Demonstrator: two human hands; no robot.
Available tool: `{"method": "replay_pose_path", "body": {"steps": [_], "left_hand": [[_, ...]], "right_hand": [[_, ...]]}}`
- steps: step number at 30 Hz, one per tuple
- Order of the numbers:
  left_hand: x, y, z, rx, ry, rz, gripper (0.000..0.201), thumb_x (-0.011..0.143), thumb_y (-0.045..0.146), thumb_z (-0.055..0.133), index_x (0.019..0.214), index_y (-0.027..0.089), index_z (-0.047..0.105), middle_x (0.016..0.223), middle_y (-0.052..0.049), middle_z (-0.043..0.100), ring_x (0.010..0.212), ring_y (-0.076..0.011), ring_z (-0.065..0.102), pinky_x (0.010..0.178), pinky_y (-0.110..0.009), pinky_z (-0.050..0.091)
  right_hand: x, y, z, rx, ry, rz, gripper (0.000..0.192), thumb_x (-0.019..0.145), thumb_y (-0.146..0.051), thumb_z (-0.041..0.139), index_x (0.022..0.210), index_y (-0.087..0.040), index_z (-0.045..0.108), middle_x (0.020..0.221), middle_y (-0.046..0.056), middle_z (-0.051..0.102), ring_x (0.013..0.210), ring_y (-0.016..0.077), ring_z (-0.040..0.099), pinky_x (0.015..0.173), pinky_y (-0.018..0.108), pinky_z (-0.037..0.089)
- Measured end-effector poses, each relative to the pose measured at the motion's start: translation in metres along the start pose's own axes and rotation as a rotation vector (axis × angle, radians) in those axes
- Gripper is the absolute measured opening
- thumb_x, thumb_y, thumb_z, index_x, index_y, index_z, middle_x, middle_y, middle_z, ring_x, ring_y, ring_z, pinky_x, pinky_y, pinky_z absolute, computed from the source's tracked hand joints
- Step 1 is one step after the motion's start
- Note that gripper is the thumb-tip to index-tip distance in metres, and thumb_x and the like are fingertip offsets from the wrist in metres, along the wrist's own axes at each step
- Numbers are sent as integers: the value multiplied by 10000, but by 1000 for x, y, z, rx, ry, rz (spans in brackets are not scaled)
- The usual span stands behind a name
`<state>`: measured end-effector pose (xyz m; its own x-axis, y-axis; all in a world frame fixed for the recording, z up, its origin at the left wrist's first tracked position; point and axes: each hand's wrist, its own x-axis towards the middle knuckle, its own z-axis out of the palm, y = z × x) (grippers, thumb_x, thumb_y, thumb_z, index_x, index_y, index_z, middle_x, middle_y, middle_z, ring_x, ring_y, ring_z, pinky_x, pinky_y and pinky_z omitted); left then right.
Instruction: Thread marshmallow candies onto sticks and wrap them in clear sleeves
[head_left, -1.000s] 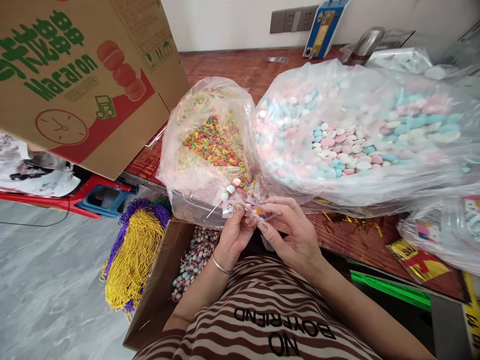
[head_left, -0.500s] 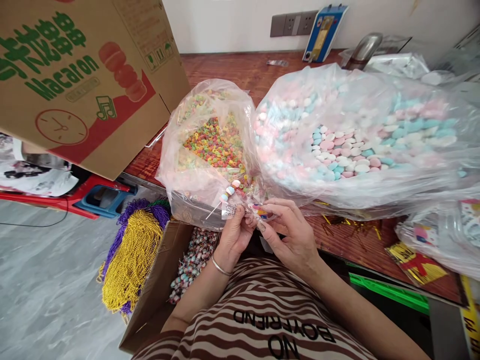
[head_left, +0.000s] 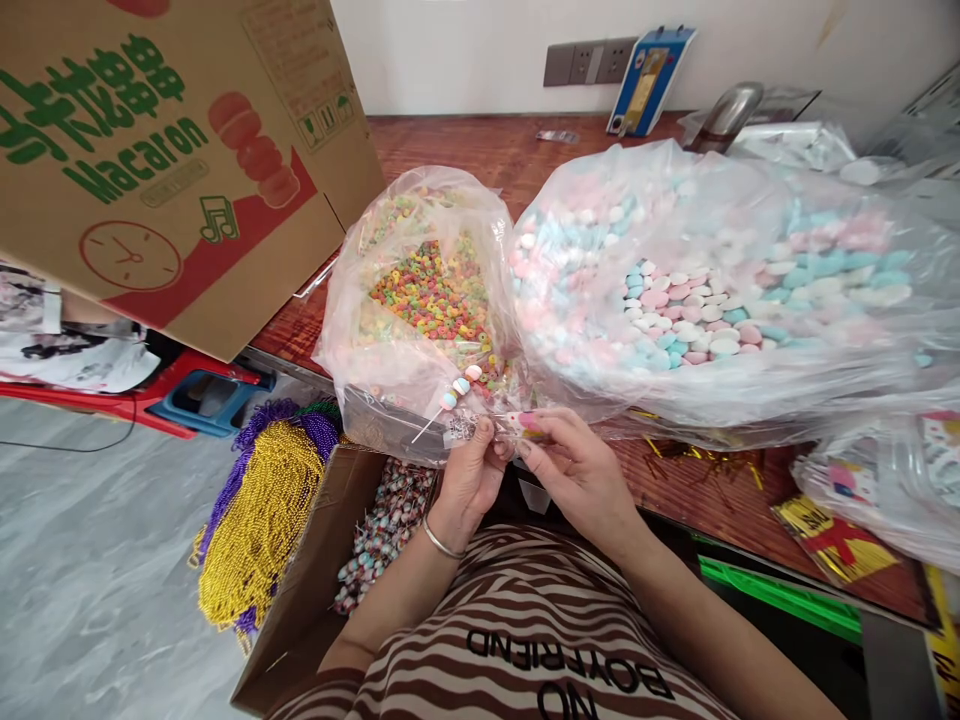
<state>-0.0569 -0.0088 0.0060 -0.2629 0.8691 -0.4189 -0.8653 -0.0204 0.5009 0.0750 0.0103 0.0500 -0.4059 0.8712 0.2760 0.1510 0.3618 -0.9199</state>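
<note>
My left hand (head_left: 474,478), with a bangle on its wrist, pinches a small clear printed plastic packet (head_left: 460,430). My right hand (head_left: 581,475) has thumb and fingertips closed on the packet's other, coloured end. Just beyond the left thumb is a stick threaded with pink, white and blue candies (head_left: 460,387); its bare end points toward me, and I cannot tell whether it rests on the bag behind. That clear bag (head_left: 349,330) holds small multicoloured rings. To its right a larger clear bag (head_left: 570,300) bulges with pastel candies.
Below my left forearm a cardboard box (head_left: 289,590) contains many candy sticks. Gold and purple bead strands (head_left: 262,520) hang beside it. A large Macaron carton (head_left: 180,130) stands at left. A blue device (head_left: 651,80) leans at the wall, and a yellow packet (head_left: 836,535) lies at right.
The whole view has shifted slightly downward. Both hands stay on the packet, whose coloured end has turned a little in my right fingers. The candy stick keeps its place.
</note>
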Motion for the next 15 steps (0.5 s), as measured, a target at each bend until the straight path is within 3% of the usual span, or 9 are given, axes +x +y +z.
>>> {"method": "replay_pose_path", "body": {"steps": [5, 10, 15], "left_hand": [[0, 3, 4, 95, -22, 37, 457, 595, 278, 959, 915, 173, 650, 773, 44, 651, 589, -52, 551, 551, -174, 457], [0, 8, 6, 209, -50, 76, 456, 569, 298, 967, 739, 160, 567, 596, 74, 538, 509, -42, 478, 499, -168, 413], [-1, 4, 8, 237, -81, 97, 487, 584, 353, 959, 664, 164, 518, 562, 81, 486, 477, -33, 438, 463, -165, 356]], "right_hand": [[1, 8, 1, -40, -48, -37, 217, 1021, -269, 530, 990, -215, 737, 1063, 83, 662, 1003, 190, 650, 886, 331, 556], [2, 15, -6, 22, -21, -21, 182, 1001, -281, 574, 981, -224, 745, 1136, 89, 658, 1061, 205, 655, 916, 356, 555], [2, 17, -11, -17, 38, -9, 125, 972, -277, 619, 945, -215, 725, 1169, 101, 652, 1094, 217, 661, 945, 380, 549]]}}
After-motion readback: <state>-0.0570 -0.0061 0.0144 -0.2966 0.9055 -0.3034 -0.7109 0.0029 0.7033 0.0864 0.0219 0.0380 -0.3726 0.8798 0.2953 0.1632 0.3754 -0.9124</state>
